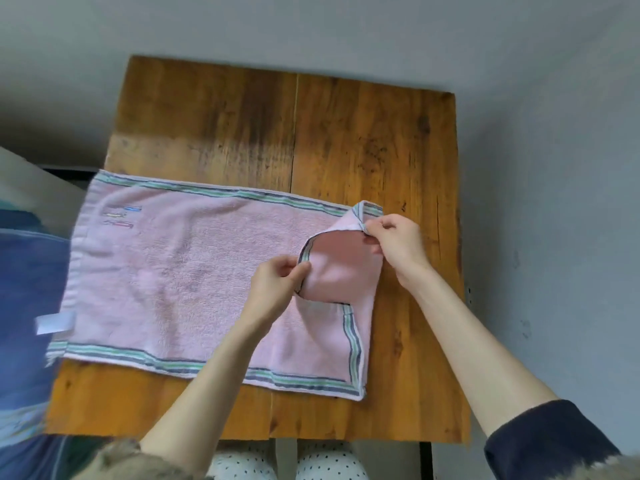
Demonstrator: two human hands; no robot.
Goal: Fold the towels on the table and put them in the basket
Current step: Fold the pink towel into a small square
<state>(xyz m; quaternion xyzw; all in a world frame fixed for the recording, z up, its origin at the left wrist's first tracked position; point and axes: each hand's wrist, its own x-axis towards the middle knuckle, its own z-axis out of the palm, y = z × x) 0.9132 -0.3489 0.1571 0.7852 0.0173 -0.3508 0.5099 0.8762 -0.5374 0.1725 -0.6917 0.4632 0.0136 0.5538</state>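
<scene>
I'm pinching the pink towel's (194,289) striped right edge with both hands, left hand (277,282) nearer, right hand (394,242) farther, starting the first fold; next I'm probably carrying it leftward across the tabletop (346,140).

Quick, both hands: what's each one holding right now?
Left hand: pinching the striped edge of the pink towel.
Right hand: pinching the towel's lifted far corner.

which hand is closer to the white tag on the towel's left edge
Left. The left hand pinches the towel mid-cloth; the right hand is farther right. The tag.
</scene>
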